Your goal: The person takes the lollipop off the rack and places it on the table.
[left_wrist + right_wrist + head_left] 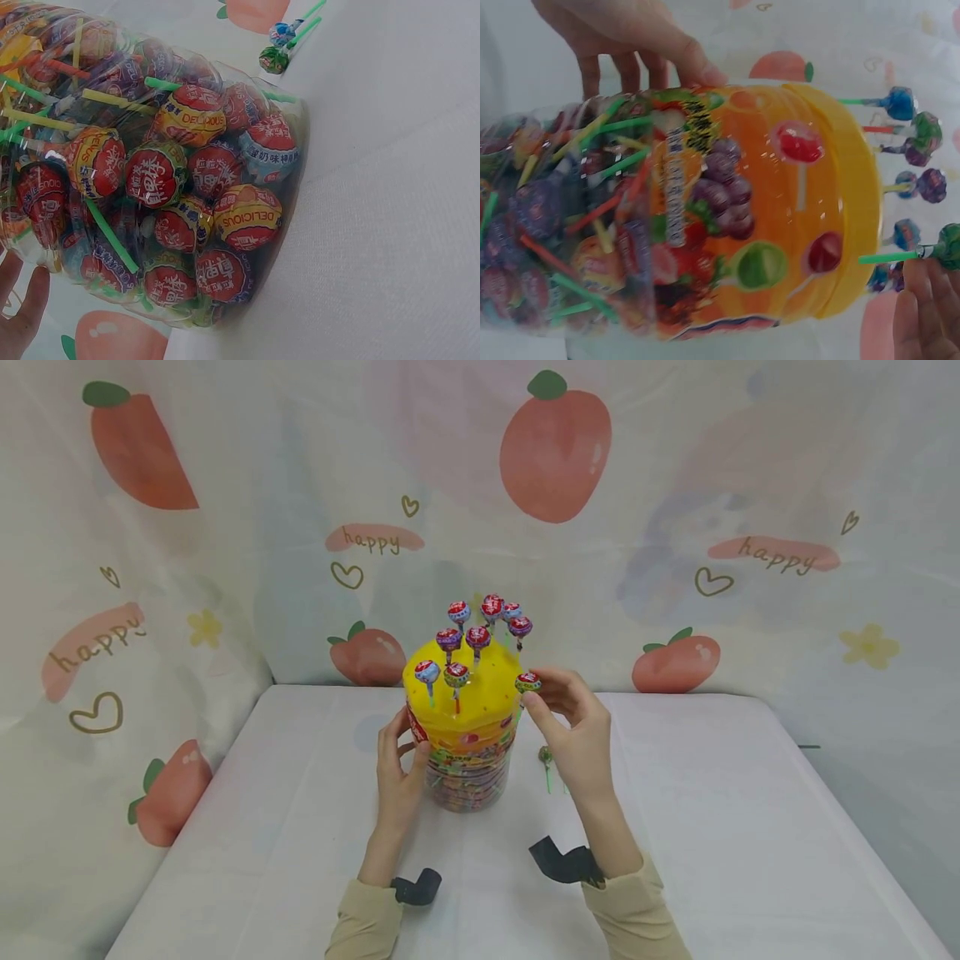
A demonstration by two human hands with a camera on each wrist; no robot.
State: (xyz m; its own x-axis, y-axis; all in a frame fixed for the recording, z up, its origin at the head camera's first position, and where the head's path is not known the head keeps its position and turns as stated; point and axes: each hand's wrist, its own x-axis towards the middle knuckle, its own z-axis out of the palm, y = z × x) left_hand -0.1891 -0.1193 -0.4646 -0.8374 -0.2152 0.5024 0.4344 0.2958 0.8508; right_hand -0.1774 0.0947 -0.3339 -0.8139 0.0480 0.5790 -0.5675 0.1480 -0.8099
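A clear plastic jar full of wrapped lollipops (468,777) stands upright on the table, its yellow lid (491,697) carrying several lollipops upright with their sticks down. My left hand (401,777) grips the jar's left side, thumb toward me and fingers round the far side. At the lid's right edge my right hand (577,727) pinches a green-wrapped lollipop (950,246) just under its candy head. In the right wrist view its green stick points at the lid, with the tip beside the rim; whether it touches a hole cannot be told.
On the white table (697,827), right of the jar, lie a green-wrapped lollipop (274,59) and a blue-wrapped lollipop (283,33). A patterned cloth (300,468) hangs behind and at the sides. Black straps with small mounts (566,862) sit on both wrists.
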